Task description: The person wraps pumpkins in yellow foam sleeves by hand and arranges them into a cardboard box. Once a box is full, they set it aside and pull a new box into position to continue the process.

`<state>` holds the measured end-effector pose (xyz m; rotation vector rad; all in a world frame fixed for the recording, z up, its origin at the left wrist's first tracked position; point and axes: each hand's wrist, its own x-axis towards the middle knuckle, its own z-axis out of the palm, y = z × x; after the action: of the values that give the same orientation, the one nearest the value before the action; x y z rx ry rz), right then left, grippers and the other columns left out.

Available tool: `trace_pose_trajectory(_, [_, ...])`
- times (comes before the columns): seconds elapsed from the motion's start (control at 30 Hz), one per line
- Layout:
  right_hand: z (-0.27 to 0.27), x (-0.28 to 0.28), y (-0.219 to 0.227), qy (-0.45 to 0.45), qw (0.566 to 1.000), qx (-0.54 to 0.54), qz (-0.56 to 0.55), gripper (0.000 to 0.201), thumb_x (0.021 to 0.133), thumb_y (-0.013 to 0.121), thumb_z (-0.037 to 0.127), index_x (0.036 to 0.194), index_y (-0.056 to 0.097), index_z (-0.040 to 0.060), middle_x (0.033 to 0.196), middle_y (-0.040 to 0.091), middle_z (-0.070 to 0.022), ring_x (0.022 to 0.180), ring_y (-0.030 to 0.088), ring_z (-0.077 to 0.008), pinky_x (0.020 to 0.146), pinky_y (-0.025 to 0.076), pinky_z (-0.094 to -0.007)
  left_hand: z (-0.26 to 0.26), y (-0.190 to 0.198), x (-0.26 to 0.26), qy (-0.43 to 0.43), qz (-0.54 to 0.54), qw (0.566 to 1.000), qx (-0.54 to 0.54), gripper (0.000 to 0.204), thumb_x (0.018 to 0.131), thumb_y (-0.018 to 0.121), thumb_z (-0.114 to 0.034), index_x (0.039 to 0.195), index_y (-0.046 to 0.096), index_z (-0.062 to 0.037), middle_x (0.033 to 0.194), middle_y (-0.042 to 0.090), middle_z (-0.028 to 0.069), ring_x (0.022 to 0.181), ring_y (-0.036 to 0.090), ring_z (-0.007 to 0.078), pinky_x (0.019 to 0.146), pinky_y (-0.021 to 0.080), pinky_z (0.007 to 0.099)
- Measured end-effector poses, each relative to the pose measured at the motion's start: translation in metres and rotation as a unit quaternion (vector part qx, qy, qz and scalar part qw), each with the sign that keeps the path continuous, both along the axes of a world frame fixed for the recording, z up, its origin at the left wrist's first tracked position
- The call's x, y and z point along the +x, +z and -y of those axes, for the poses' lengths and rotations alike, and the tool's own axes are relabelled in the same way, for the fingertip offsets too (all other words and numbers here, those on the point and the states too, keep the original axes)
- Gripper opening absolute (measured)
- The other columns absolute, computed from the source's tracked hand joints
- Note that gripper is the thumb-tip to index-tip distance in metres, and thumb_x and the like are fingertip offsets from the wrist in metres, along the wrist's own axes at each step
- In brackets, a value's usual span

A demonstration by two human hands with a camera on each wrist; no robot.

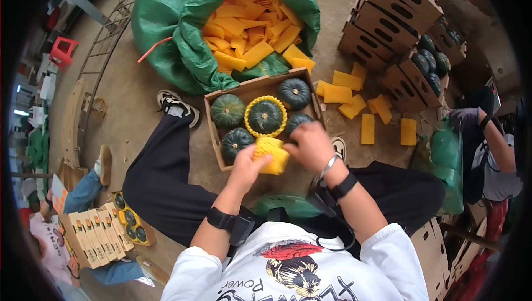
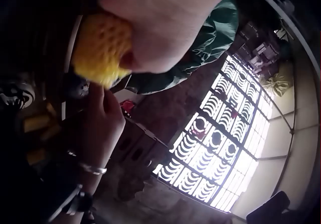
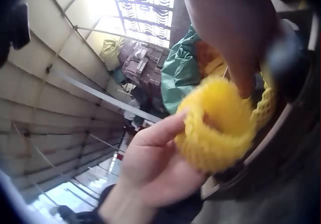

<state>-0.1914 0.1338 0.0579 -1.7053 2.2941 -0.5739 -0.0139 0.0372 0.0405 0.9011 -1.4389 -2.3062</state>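
A yellow foam net sleeve [image 1: 270,155] is in my left hand [image 1: 244,169], above the front edge of an open cardboard box [image 1: 218,148]. In the right wrist view the sleeve [image 3: 215,128] is spread into a ring, gripped at one side by my left hand [image 3: 158,166]. My right hand [image 1: 313,148] has bent fingers at the sleeve's other edge; whether they pinch it is unclear. Several dark green pumpkins lie in the box; the middle one [image 1: 265,116] wears a yellow net. My right hand partly covers another pumpkin [image 1: 298,122].
Behind the box stands a green sack [image 1: 166,24] full of yellow sleeves [image 1: 257,24]. Loose sleeves [image 1: 338,93] lie on the floor to the right. Stacked cartons [image 1: 382,24] with pumpkins stand at the back right. Other people sit at both sides.
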Motion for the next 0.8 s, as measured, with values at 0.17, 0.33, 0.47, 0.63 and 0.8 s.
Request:
trace_pose_trajectory(0.17, [0.036, -0.024, -0.034, -0.082, 0.978, 0.193, 0.021, 0.068, 0.060, 0.079, 0.026, 0.115, 0.044, 0.0074, 0.102, 0.051, -0.0200, 0.095, 0.051, -0.0349, 0.077, 0.049, -0.0415, 0.019, -0.003, -0.006, 0.119, 0.034, 0.988, -0.095, 0.041, 0.075, 0.042, 0.008, 0.115, 0.051, 0.0047, 0.106, 0.061, 0.0096, 0.095, 0.060, 0.0169, 0.082, 0.047, 0.0270])
trace_pose_trajectory(0.33, [0.015, 0.030, 0.035, 0.023, 0.999, 0.024, 0.029, 0.078, 0.058, 0.079, 0.021, 0.125, 0.042, 0.0061, 0.111, 0.049, -0.0226, 0.100, 0.051, -0.0396, 0.086, 0.046, -0.0430, 0.009, 0.012, -0.019, -0.037, -0.023, 0.999, -0.027, 0.064, 0.073, 0.070, -0.002, 0.129, 0.039, 0.0008, 0.118, 0.053, 0.0091, 0.109, 0.053, 0.0182, 0.093, 0.042, 0.0299])
trace_pose_trajectory(0.47, [-0.014, 0.021, 0.037, -0.046, 0.849, -0.044, 0.524, 0.055, 0.081, 0.065, 0.027, 0.127, 0.047, 0.0043, 0.111, 0.057, -0.0139, 0.104, 0.057, -0.0233, 0.086, 0.049, -0.0382, 0.002, 0.027, 0.001, -0.049, -0.163, 0.967, 0.191, 0.085, 0.065, 0.084, -0.025, 0.132, 0.037, -0.0014, 0.123, 0.051, 0.0076, 0.115, 0.050, 0.0182, 0.097, 0.040, 0.0309])
trace_pose_trajectory(0.63, [-0.035, 0.035, 0.001, -0.082, 0.520, -0.073, 0.847, 0.033, 0.094, 0.049, 0.021, 0.120, 0.052, 0.0011, 0.112, 0.059, -0.0073, 0.099, 0.058, -0.0140, 0.085, 0.047, -0.0290, -0.032, 0.047, 0.000, -0.092, -0.251, 0.925, 0.271, 0.095, 0.067, 0.081, -0.037, 0.138, 0.028, -0.0022, 0.128, 0.048, 0.0092, 0.116, 0.050, 0.0194, 0.099, 0.040, 0.0332])
trace_pose_trajectory(0.8, [-0.035, 0.029, 0.004, -0.178, 0.923, -0.096, 0.327, 0.028, 0.092, 0.054, 0.018, 0.115, 0.055, 0.0021, 0.086, 0.060, -0.0009, 0.071, 0.055, -0.0093, 0.062, 0.046, -0.0270, -0.030, 0.050, 0.001, 0.055, -0.135, 0.979, 0.145, 0.071, 0.076, 0.076, -0.019, 0.132, 0.035, -0.0021, 0.122, 0.051, 0.0084, 0.112, 0.050, 0.0171, 0.096, 0.040, 0.0324])
